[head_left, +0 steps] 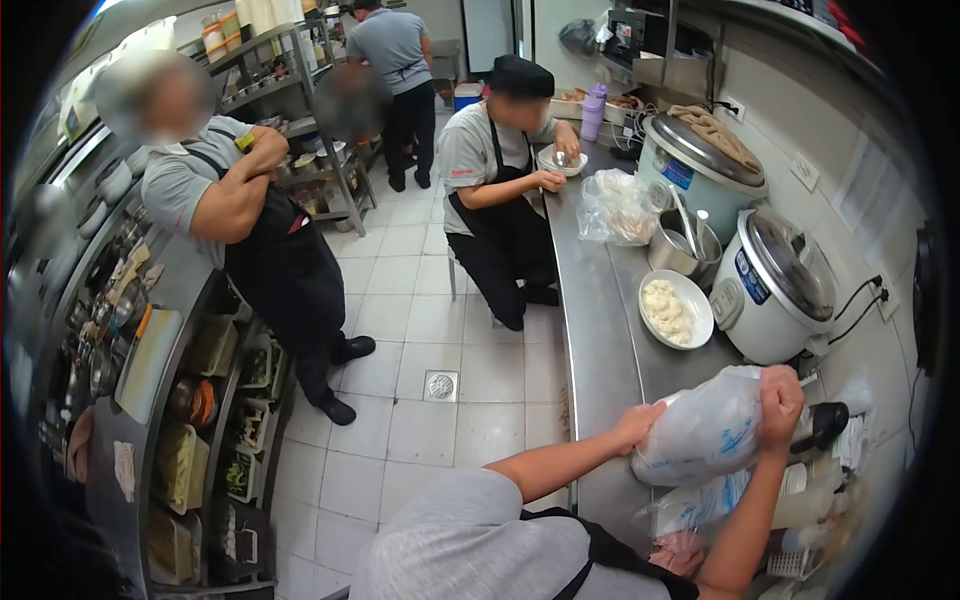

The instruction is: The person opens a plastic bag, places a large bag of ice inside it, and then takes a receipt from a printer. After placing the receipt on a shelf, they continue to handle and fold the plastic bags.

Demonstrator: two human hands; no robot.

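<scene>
A full, translucent plastic bag [700,425] with blue print is held up over the steel counter at the lower right. My left hand [638,426] grips its near-left side, fingers partly hidden by the bag. At the bag's right end, my right hand [781,407] is closed in a fist around the gathered plastic. What fills the bag is hard to make out. Just beyond it stands a white bowl [646,318] of white rice [667,312]. Below the bag lies more blue-printed plastic [700,503], close to something pink [678,552].
Two rice cookers [765,290] line the wall, beside a metal pot [672,248] with utensils and a clear plastic bag [618,208]. A seated co-worker [500,190] handles a bowl [562,163] at the counter [600,370]. Another person [250,220] stands left, arms folded; one more [390,80] is behind.
</scene>
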